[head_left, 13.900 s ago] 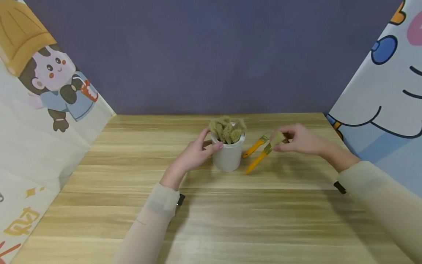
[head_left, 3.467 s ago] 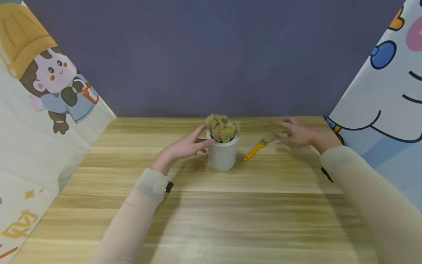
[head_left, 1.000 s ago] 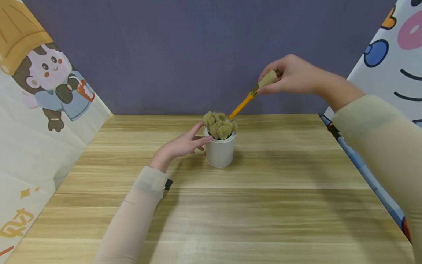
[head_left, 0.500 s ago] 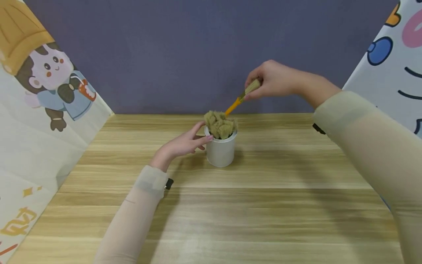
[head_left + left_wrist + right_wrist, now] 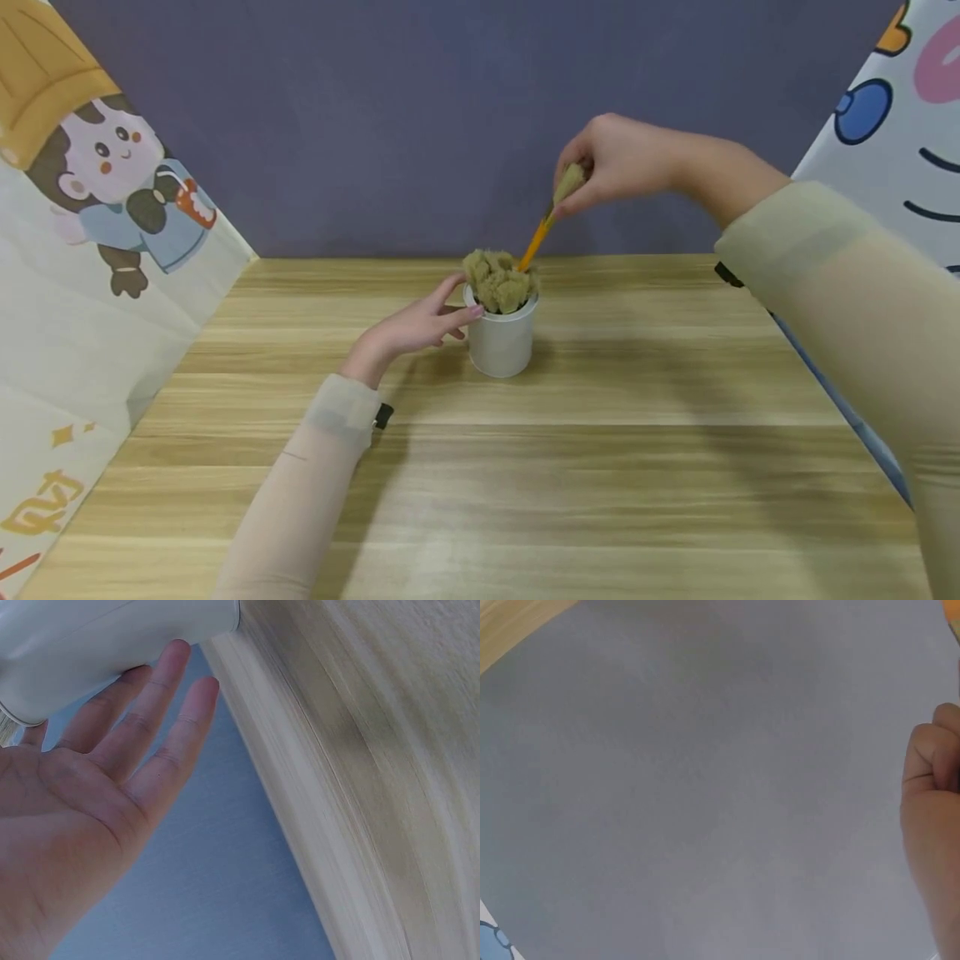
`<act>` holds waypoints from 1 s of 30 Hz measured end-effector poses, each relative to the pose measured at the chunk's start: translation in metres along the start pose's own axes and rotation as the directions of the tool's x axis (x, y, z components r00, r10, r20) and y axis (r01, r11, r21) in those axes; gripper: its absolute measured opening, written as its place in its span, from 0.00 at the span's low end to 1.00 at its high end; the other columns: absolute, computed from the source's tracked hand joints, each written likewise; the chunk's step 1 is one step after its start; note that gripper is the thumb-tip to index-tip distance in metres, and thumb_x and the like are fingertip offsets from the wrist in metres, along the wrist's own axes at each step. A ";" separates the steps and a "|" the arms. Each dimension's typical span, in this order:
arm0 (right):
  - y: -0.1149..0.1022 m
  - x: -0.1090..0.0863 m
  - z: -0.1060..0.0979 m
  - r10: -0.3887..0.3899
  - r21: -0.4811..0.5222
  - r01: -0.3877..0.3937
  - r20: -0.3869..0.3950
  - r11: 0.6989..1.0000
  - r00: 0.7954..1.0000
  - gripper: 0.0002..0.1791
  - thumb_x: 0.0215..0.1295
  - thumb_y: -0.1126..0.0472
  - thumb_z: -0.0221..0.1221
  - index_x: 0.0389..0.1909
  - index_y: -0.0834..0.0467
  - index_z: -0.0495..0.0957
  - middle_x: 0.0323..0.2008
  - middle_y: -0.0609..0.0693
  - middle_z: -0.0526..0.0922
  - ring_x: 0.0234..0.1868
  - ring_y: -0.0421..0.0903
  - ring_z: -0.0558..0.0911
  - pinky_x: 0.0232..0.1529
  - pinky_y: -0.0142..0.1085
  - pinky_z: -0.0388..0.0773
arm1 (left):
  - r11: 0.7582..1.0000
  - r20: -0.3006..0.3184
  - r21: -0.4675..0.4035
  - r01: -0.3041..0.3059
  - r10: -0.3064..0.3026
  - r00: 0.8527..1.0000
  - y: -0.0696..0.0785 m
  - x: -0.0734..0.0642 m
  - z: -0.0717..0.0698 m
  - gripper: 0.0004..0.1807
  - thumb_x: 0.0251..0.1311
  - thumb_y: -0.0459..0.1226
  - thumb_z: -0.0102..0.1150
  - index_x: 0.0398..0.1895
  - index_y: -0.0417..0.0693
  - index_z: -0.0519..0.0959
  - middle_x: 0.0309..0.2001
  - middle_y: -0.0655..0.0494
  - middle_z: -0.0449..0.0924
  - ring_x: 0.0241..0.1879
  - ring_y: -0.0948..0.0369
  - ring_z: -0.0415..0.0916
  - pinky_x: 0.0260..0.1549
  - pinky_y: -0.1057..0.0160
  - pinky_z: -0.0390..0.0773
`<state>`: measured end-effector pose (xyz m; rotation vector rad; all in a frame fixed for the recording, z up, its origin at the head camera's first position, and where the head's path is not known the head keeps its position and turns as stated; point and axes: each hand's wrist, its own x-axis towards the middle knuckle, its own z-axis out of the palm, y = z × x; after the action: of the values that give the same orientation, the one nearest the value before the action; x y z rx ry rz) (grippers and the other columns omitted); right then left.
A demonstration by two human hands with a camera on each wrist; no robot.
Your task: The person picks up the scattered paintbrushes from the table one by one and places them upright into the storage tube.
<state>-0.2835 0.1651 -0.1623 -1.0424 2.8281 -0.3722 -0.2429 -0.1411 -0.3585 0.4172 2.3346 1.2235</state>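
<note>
In the head view a white cup (image 5: pixel 500 346) stands upright on the table, packed with several brushes whose tan bristles (image 5: pixel 501 283) stick up above its rim. My left hand (image 5: pixel 408 327) is at the cup's left side, thumb and index finger touching the rim; in the left wrist view its other fingers extend loosely along the cup wall (image 5: pixel 97 645). Above the cup, my right hand (image 5: pixel 618 162) pinches a paintbrush (image 5: pixel 534 244) near its bristles. The brush's orange handle points down, its lower end overlapping the bristles at the back right of the cup.
The wood-grain table (image 5: pixel 480 500) ends at a dark blue-grey back wall (image 5: pixel 375 125). Cartoon-printed panels flank it: a left panel (image 5: pixel 45 292) and a right panel (image 5: pixel 825 200).
The last loose brush was picked up from the table and carried over the cup. Over the last second it moved left and turned steeper. The left hand stays at the cup.
</note>
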 end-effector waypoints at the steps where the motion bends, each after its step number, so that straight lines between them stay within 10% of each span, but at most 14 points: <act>1: -0.001 0.003 0.003 -0.008 -0.007 0.008 0.018 1.000 1.000 0.11 0.68 0.50 0.72 0.41 0.54 0.89 0.26 0.47 0.83 0.23 0.40 0.69 0.23 0.33 0.68 | 1.000 0.001 -0.001 0.003 -0.003 1.000 0.000 0.000 0.000 0.52 0.72 0.69 0.51 0.88 0.71 0.36 0.82 0.43 0.63 0.68 0.45 0.80 0.68 0.36 0.79; 25: -0.002 0.039 0.070 -0.071 -0.035 0.080 0.199 0.996 0.977 0.14 0.72 0.54 0.69 0.52 0.57 0.89 0.44 0.52 0.92 0.33 0.43 0.85 0.38 0.40 0.84 | 1.000 0.006 -0.019 0.015 -0.015 1.000 -0.003 -0.001 -0.002 0.52 0.71 0.70 0.52 0.87 0.74 0.37 0.82 0.44 0.64 0.67 0.45 0.80 0.68 0.36 0.79; 30: -0.002 0.035 0.066 -0.032 -0.009 0.034 0.175 0.999 0.984 0.14 0.71 0.52 0.70 0.53 0.53 0.89 0.30 0.50 0.86 0.26 0.43 0.77 0.34 0.40 0.79 | 1.000 0.004 -0.015 0.006 -0.006 1.000 -0.003 0.000 -0.003 0.51 0.71 0.70 0.52 0.87 0.75 0.38 0.82 0.44 0.64 0.67 0.45 0.81 0.68 0.36 0.79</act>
<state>-0.2971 0.1286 -0.2262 -1.0689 2.6639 -0.2524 -0.2440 -0.1446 -0.3595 0.4068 2.3206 1.2358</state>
